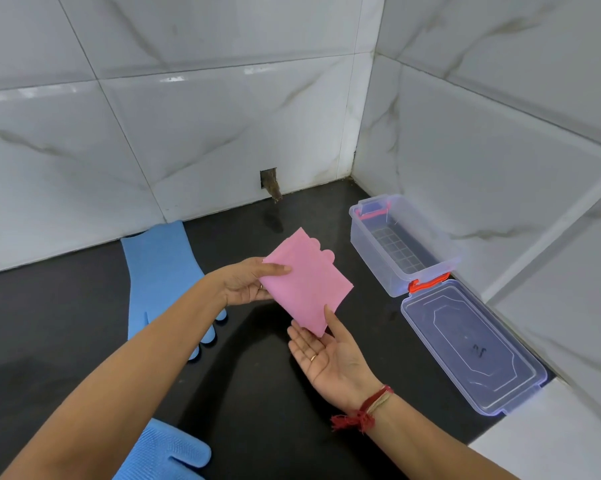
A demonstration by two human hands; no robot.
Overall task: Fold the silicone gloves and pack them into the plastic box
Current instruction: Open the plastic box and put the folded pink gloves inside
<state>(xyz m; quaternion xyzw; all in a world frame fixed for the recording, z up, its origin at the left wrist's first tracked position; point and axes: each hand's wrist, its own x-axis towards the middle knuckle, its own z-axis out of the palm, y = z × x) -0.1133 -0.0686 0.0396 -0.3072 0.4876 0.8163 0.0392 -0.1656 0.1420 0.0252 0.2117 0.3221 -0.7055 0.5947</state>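
- I am pinching the folded pink glove (306, 284) with my left hand (245, 284), thumb on top at its nine o'clock edge, which is keeping the fold from springing apart.
- My right hand (321, 351) is lying palm up and slack under the six o'clock corner, thumb just touching the glove, so it is supporting rather than gripping.
- The glove is hanging above the black counter (257, 393), scalloped fingertips pointing toward one o'clock; I judge it is ready for packing.
- The plastic box (401, 247) is standing uncovered at two o'clock from the glove, near it, seemingly with nothing inside yet.
- Its lid (472, 344) is lying flat at four o'clock, leaving the mouth free.
- One blue glove (160, 268) is lying unfolded at nine o'clock, another blue glove (169, 452) at seven; both are awaiting folding.
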